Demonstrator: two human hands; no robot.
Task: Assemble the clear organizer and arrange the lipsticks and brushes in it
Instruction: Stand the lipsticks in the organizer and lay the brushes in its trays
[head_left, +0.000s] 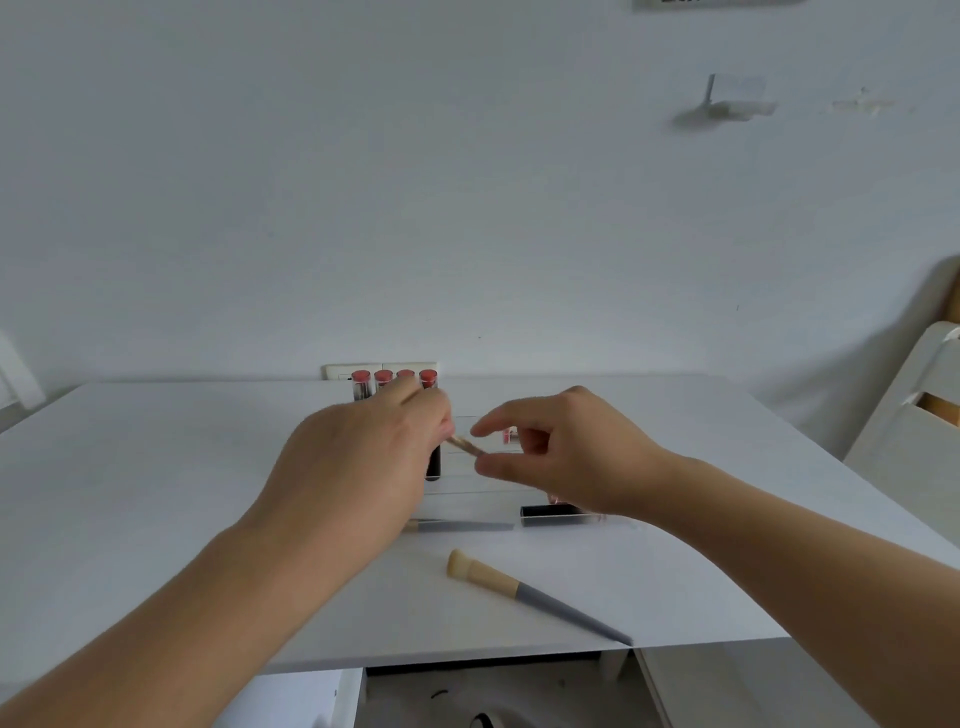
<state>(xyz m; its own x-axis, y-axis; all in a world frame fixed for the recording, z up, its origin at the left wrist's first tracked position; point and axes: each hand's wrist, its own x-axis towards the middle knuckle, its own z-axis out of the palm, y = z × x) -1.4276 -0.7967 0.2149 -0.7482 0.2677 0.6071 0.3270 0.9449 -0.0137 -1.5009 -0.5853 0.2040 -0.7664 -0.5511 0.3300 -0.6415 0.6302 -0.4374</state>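
The clear organizer (467, 475) stands mid-table, largely hidden behind my hands. Several lipsticks with red tops (395, 378) stand upright along its back row. My left hand (363, 457) holds a small brush (466, 445) whose tan tip pokes out to the right over the organizer. My right hand (561, 457) hovers just right of that tip, thumb and forefinger apart and curved around it without gripping. A black lipstick (556, 514) lies flat under my right wrist. A thin grey-handled brush (462, 526) lies before the organizer. A larger brush (524, 587) with a tan head lies near the front edge.
The white table (156, 467) runs to the wall, where a white wall socket (343, 370) sits behind the lipsticks. A white chair (914, 415) stands at the right. Dark cables lie on the floor (467, 696) under the table's front edge.
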